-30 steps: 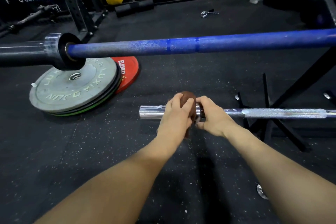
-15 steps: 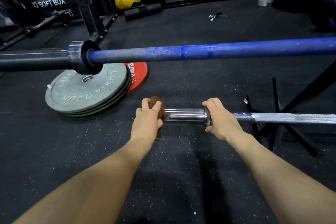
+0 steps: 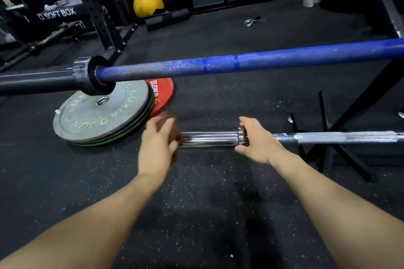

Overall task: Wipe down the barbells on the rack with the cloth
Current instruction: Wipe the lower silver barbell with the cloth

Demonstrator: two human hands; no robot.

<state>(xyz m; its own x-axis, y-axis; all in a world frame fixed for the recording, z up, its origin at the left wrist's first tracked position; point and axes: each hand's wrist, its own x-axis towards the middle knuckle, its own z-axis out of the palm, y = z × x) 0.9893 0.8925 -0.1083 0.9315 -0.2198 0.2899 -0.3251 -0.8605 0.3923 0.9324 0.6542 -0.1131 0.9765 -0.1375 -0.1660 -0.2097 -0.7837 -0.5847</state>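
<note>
A chrome barbell lies level across a low black stand, its shiny sleeve pointing left. My left hand grips a brown cloth wrapped round the sleeve's outer end, which it hides. My right hand grips the bar at the sleeve's collar. Higher and farther away a blue barbell runs across the view, with a dark sleeve at its left end.
A stack of grey and green weight plates with a red plate lies on the black rubber floor at the left. The black stand legs spread at the right. A rack upright, a yellow ball and a spring collar sit behind.
My left hand has slid the cloth leftward along the chrome sleeve, from beside my right hand out to the sleeve's end. My right hand has stayed at the collar.
</note>
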